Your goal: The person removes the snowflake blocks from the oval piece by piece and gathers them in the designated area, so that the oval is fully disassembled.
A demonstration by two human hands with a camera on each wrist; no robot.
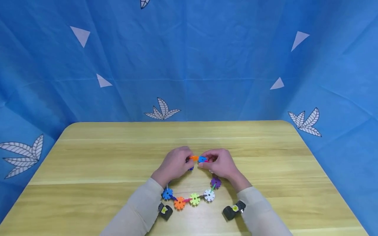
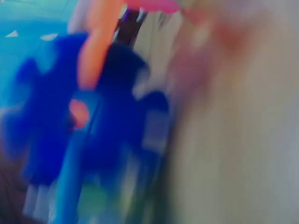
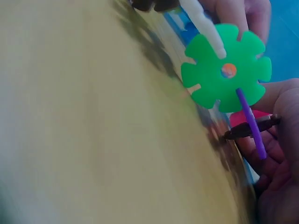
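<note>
In the head view my left hand [image 1: 175, 163] pinches an orange connector stick [image 1: 194, 158], with a dark blue notched disc [image 1: 190, 167] partly hidden under its fingers. The left wrist view, heavily blurred, shows that dark blue disc [image 2: 117, 116] up close. My right hand [image 1: 220, 162] grips a blue notched disc [image 1: 202, 159] between thumb and fingers, and the orange stick meets its left edge. Beside the right hand, a green disc [image 3: 226, 70] carries a white stick [image 3: 203, 23] and a purple stick [image 3: 252, 123].
Nearer me, a curved chain joins a blue disc [image 1: 167, 193], an orange disc [image 1: 179, 203], a yellow-green disc [image 1: 194, 199], a white disc [image 1: 209, 195] and a purple disc [image 1: 216, 182]. Black wrist devices [image 1: 233, 210] sit by both sleeves. Blue cloth [image 1: 186, 59] hangs behind the wooden table [image 1: 118, 137].
</note>
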